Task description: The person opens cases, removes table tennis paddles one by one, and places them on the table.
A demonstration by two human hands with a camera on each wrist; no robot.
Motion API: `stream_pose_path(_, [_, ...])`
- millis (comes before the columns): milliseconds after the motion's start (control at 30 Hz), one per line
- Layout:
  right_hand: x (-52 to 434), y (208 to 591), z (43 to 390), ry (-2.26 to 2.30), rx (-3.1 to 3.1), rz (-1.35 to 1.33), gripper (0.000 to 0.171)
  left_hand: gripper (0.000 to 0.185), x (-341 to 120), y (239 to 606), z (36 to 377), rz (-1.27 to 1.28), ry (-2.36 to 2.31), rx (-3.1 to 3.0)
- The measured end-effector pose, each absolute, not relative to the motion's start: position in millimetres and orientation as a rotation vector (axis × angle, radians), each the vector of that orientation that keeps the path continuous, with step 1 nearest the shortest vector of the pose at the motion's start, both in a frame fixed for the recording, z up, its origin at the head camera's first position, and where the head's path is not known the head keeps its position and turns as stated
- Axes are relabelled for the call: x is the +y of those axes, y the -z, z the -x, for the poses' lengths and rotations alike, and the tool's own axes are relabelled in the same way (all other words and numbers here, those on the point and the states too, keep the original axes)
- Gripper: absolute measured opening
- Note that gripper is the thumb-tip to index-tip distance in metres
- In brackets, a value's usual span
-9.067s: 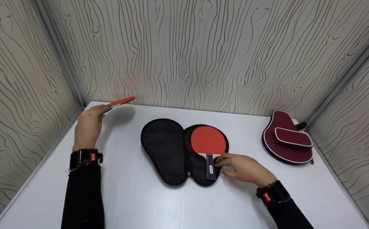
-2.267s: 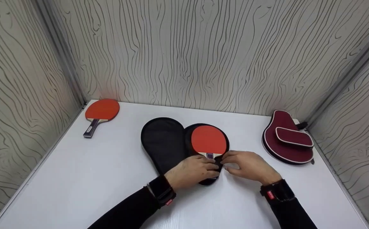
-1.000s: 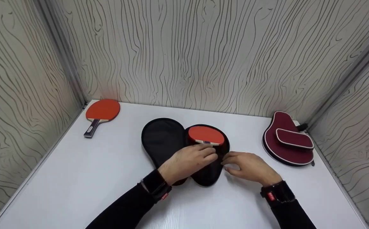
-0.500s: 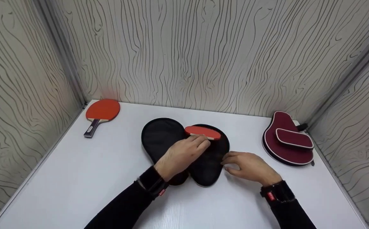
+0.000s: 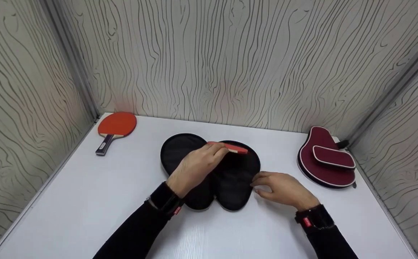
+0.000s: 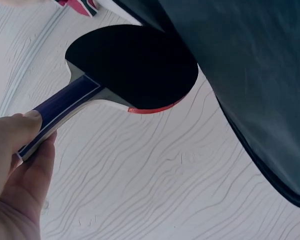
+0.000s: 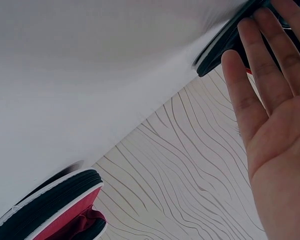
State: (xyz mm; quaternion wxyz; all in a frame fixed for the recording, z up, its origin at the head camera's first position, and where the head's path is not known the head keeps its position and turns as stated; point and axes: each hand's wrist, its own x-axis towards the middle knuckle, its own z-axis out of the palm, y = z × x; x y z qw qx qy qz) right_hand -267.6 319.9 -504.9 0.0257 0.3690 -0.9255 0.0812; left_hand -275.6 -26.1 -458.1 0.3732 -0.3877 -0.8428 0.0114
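A black paddle case point(image 5: 230, 180) lies unzipped and spread flat at the table's middle. My left hand point(image 5: 209, 158) grips the purple handle point(image 6: 60, 112) of a table tennis paddle point(image 5: 230, 147) and holds it edge-on above the case. The paddle has one red face, and its black face point(image 6: 132, 65) shows in the left wrist view. My right hand point(image 5: 266, 183) rests at the case's right edge point(image 7: 225, 47), fingers straight and touching it, holding nothing.
A second red paddle point(image 5: 115, 126) lies at the far left corner of the white table point(image 5: 86, 201). A closed maroon case point(image 5: 326, 158) sits at the far right, also seen as the maroon case point(image 7: 50, 210). Wood-grain walls point(image 5: 230, 61) enclose three sides.
My left hand has lifted the paddle out of the case's right half, tipping it edge-on and carrying it up and slightly left. The right hand has stayed at the case's edge.
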Motion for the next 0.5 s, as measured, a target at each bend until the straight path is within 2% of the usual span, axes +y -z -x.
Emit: stream_pose_path(500, [320.1,506.5,267.6,-0.250,-2.854,-1.140,0.020,0.033,-51.6,441.3,284.1,0.936,0.135,-2.154])
